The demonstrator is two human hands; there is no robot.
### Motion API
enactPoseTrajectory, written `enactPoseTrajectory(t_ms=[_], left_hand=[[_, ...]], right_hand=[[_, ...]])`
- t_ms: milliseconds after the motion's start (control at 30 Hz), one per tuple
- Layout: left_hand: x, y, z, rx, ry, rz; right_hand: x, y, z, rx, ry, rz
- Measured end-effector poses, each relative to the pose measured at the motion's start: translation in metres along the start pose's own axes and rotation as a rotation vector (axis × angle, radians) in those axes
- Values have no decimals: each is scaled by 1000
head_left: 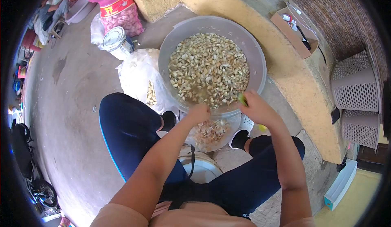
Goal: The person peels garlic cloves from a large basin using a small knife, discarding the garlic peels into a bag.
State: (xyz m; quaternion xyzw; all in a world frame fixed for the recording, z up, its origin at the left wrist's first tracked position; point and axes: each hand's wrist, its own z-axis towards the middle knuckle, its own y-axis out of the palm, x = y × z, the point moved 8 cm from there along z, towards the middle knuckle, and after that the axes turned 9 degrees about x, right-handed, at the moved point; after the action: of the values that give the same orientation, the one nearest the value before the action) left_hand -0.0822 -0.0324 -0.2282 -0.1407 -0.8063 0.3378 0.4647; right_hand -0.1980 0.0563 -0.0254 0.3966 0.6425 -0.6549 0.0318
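Observation:
A large grey basin (pixel 163 56) holds many pale garlic cloves (pixel 209 66) in cloudy water. At its near rim my left hand (pixel 199 114) is closed, its fingers pressed together; what they hold is hidden. My right hand (pixel 255 107), by the rim further right, is wrapped round a small green-handled tool (pixel 242 100). Below the basin, between my feet, lies a pile of papery peels (pixel 211 132) on clear plastic. A white plastic bag (pixel 136 74) with peeled cloves (pixel 151 93) touches the basin's left side.
A metal can (pixel 116 39) and a pink mesh sack (pixel 122 21) stand at upper left. On the yellow ledge (pixel 285 68) sits an open cardboard box (pixel 291 37). Grey perforated baskets (pixel 356 84) are at right. Far left, a person (pixel 61 11) sits and a motorcycle (pixel 28 162) is parked.

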Motion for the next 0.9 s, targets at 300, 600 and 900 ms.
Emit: enactPoseTrajectory(t_ms=[300,600,900], left_hand=[[-49,-2,69,291,-304,-530],[-71,90,169,107,-502,-720],[-25,120,207,25,-83,-46]], right_hand=[[51,-32,-9,-270,304,87],[67,-32,26,-221,187,39],[62,-26,39,-225,139,98]])
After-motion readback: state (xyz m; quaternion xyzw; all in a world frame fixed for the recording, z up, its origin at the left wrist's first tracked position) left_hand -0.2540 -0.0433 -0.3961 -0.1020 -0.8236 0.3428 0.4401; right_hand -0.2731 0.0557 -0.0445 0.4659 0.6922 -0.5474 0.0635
